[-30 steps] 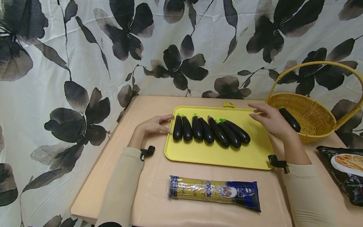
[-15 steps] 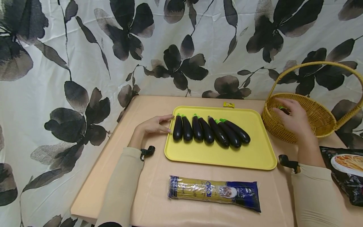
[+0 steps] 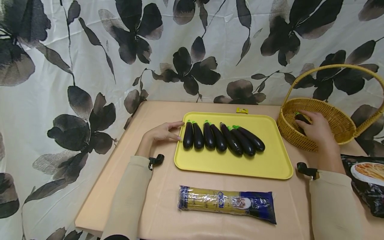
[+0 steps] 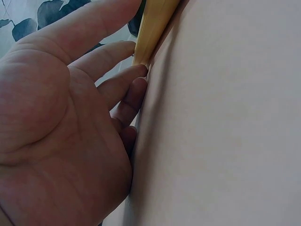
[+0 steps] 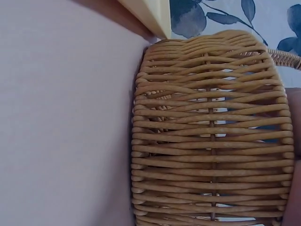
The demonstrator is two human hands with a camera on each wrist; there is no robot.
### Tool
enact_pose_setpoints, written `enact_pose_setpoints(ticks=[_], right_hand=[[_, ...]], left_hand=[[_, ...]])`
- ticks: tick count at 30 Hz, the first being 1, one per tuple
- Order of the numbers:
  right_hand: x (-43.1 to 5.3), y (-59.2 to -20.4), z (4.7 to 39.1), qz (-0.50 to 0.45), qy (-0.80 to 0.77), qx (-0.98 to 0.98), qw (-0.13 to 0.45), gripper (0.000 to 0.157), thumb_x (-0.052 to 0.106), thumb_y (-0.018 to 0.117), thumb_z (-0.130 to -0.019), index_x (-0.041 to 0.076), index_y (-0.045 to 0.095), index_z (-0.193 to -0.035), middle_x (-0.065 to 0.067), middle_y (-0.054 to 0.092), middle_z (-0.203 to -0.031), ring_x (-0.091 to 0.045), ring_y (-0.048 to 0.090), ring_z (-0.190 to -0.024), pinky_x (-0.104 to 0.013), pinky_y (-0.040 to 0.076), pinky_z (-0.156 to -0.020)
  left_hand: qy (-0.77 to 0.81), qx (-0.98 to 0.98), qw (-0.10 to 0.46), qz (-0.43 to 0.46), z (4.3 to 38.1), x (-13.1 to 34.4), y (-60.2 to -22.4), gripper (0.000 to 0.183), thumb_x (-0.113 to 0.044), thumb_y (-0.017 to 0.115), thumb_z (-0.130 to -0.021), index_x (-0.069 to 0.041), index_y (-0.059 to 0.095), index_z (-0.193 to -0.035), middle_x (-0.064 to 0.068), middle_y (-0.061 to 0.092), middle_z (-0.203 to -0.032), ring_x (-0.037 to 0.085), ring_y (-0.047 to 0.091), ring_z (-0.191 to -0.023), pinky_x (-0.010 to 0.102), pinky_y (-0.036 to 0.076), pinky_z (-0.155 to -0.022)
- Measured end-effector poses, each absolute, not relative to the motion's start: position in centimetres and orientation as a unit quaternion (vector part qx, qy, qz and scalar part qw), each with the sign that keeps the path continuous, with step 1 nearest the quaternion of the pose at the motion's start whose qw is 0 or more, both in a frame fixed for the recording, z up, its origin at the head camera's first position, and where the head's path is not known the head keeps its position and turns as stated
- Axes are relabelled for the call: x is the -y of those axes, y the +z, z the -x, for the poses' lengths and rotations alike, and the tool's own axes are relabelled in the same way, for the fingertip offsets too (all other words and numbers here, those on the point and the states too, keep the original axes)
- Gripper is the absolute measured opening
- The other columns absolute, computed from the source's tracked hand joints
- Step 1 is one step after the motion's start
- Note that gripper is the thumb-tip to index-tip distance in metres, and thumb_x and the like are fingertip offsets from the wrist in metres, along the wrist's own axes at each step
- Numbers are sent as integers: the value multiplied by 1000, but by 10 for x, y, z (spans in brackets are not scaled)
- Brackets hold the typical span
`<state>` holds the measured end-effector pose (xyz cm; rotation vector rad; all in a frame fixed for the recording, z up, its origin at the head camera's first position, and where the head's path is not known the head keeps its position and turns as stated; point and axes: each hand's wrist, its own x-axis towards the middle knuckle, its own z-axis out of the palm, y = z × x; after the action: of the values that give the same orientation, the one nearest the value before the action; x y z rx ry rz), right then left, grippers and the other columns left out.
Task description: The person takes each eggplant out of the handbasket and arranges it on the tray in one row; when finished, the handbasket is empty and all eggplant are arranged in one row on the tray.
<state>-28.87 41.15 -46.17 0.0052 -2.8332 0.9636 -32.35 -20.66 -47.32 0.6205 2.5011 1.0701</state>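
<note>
On the yellow tray (image 3: pixel 228 166) lie several dark purple eggplants (image 3: pixel 209 136) with green stems, side by side. My left hand (image 3: pixel 162 131) rests at the tray's left edge, fingers extended and touching its rim; the left wrist view shows nothing in the palm (image 4: pixel 47 141). Inside the wicker basket (image 3: pixel 342 128), my right hand (image 3: pixel 319 128) grips a single eggplant (image 3: pixel 300 117) between thumb and fingers. Most of that eggplant is hidden behind the hand. From the right wrist, the basket's woven side (image 5: pixel 211 136) covers nearly all of the hand.
A pasta packet (image 3: pixel 226 203) lies in front of the tray. Behind the tray is a small yellow wrapped item (image 3: pixel 242 111). At the right edge sits a black food bag (image 3: pixel 364 183). The basket's tall handle (image 3: pixel 333 67) arches above it. A floral cloth (image 3: pixel 168 33) hangs behind the table.
My right hand has moved right from above the tray's right edge into the basket and closed on the eggplant there. My left hand and the tray's eggplants have stayed put.
</note>
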Motion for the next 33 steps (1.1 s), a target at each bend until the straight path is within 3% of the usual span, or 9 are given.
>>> enact_pose_setpoints(ticks=[8, 14, 33], right_hand=[[-424, -461, 302, 11, 327, 945, 0, 72, 49, 44, -110, 6, 25, -165, -42, 26, -158, -66, 21, -144, -81, 23, -111], [-430, -461, 309, 16, 324, 946, -23, 74, 52, 43, -109, 6, 24, -165, -43, 26, -158, -66, 22, -143, -80, 25, -111], [-436, -465, 317, -2, 295, 953, -75, 63, 36, 49, -110, -1, 33, -159, -45, 24, -156, -66, 21, -142, -81, 20, -112]], left_hand=[[377, -883, 173, -221, 325, 206, -473, 88, -35, 87, -86, -21, 42, -161, -1, 36, -169, 21, 23, -160, 42, 18, -132], [374, -885, 174, -217, 325, 205, -473, 89, -37, 87, -86, -22, 42, -161, -2, 36, -169, 21, 23, -160, 43, 18, -132], [387, -880, 174, -212, 323, 203, -472, 88, -34, 87, -86, -21, 42, -161, -2, 37, -168, 20, 22, -160, 42, 16, -132]])
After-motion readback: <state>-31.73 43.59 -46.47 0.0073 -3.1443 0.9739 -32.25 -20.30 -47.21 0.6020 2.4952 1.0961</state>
